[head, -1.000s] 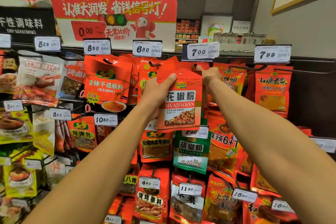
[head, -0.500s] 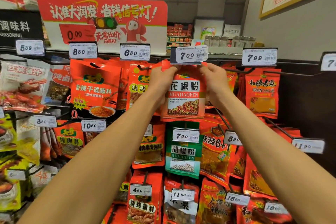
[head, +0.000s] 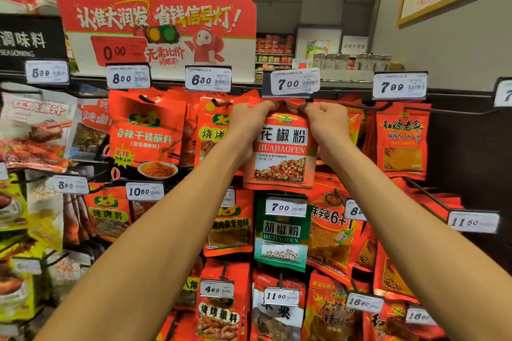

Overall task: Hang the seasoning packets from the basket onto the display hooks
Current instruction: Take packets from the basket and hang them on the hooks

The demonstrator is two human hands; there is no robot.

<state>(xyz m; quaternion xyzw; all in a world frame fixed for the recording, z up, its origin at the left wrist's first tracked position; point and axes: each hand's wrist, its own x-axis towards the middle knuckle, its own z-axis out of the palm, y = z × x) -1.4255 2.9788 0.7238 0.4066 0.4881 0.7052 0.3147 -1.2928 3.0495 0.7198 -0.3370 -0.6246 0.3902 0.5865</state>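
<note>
An orange-red seasoning packet (head: 281, 152) labelled HUAJIAOFEN is held up flat against the display, right under the 7.00 price tag (head: 291, 83). My left hand (head: 249, 122) pinches its top left corner and my right hand (head: 325, 120) pinches its top right corner. The dark tip of a display hook (head: 284, 104) shows between my thumbs at the packet's top edge. Whether the packet's hole is over the hook is hidden by my fingers. The basket is out of view.
Neighbouring hooks carry red packets under the 6.30 tag (head: 207, 79) and the 7.99 tag (head: 399, 86). A green HUJIAOFEN packet (head: 281, 235) hangs directly below. A bare hook (head: 454, 111) juts out at the right. A red promotional sign (head: 158, 28) stands above.
Both hands have lifted the packet from mid-height up to the hook under the 7.00 tag. My right hand has come from behind the packet to its top right corner.
</note>
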